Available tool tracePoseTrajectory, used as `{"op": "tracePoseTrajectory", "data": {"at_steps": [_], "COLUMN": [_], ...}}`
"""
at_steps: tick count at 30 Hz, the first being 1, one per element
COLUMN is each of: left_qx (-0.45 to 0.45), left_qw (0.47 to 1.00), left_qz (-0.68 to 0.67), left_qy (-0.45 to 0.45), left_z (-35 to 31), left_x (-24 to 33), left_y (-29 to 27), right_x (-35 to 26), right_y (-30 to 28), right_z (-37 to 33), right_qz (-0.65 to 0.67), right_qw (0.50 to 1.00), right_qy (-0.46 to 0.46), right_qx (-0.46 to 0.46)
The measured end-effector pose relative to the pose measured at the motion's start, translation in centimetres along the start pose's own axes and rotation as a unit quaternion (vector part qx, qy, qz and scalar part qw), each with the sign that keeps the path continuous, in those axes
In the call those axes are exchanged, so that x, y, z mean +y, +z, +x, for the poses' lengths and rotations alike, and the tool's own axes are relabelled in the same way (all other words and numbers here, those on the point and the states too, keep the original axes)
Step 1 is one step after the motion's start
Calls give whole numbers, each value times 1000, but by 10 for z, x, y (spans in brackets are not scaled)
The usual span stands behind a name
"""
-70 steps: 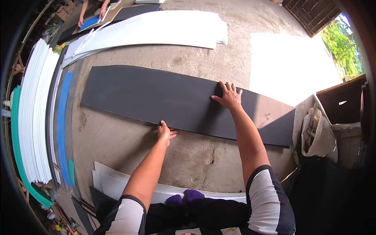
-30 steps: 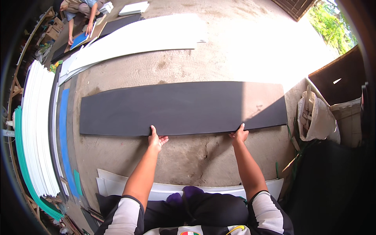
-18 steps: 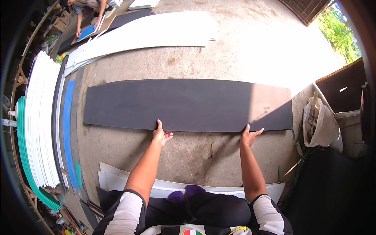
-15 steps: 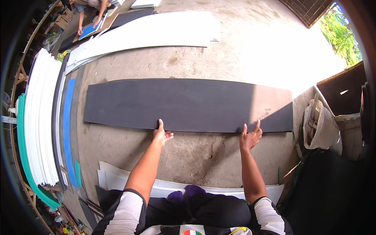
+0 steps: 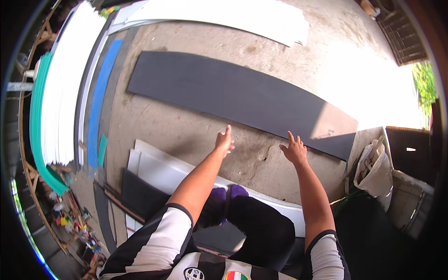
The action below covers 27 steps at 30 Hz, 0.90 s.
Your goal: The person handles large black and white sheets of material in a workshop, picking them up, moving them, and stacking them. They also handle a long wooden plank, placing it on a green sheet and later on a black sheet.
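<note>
A long dark grey sheet [image 5: 219, 88] lies on the concrete floor in front of me, slanting from the far left to the near right. Its right end catches a patch of sunlight. My left hand [image 5: 225, 141] hovers just short of the sheet's near edge, with fingers apart and nothing in them. Further right, my right hand [image 5: 295, 150] has its fingers spread, and the fingertips overlap the near edge in view. Whether they touch the sheet I cannot tell.
White sheets [image 5: 219, 11] lie beyond the dark one. At the left are a tall white stack [image 5: 65, 88], green strips [image 5: 38, 107] and a blue strip [image 5: 103, 98]. A whitish sack [image 5: 373, 170] stands at right. Pale sheets [image 5: 163, 168] lie by my feet.
Both hands have come off the sheet, where the thumbs lay on its near edge. My view has turned and shifted, so the sheet now appears slanted and the person at upper left is out of view.
</note>
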<state>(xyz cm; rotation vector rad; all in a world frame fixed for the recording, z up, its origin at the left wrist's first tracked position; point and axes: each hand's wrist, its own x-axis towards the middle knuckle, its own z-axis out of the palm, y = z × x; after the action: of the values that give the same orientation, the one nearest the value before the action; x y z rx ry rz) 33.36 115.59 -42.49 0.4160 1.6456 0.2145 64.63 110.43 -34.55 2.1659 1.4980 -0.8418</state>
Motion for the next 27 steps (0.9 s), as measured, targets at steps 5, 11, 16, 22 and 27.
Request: {"op": "tracePoseTrajectory", "data": {"at_steps": [5, 11, 16, 22, 27], "left_qx": [25, -4, 93, 137, 133], "left_qw": [999, 998, 978, 971, 973], "left_qz": [-43, -59, -187, -194, -189], "left_qy": [16, -12, -24, -14, 18], "left_z": [-133, -269, -334, -375, -397], "left_x": [-38, -93, -151, -225, -300], "left_y": [-7, -67, -113, -169, -214], "right_x": [-97, -177, -226, -276, -302], "right_y": [-35, -12, 17, 56, 105], "right_z": [-107, -235, -314, -383, -434], "right_qz": [28, 71, 19, -49, -56], "right_qw": [985, 955, 938, 926, 946], "right_qy": [-151, -227, -270, -281, -254], "right_qx": [-79, -177, -216, -248, -191]}}
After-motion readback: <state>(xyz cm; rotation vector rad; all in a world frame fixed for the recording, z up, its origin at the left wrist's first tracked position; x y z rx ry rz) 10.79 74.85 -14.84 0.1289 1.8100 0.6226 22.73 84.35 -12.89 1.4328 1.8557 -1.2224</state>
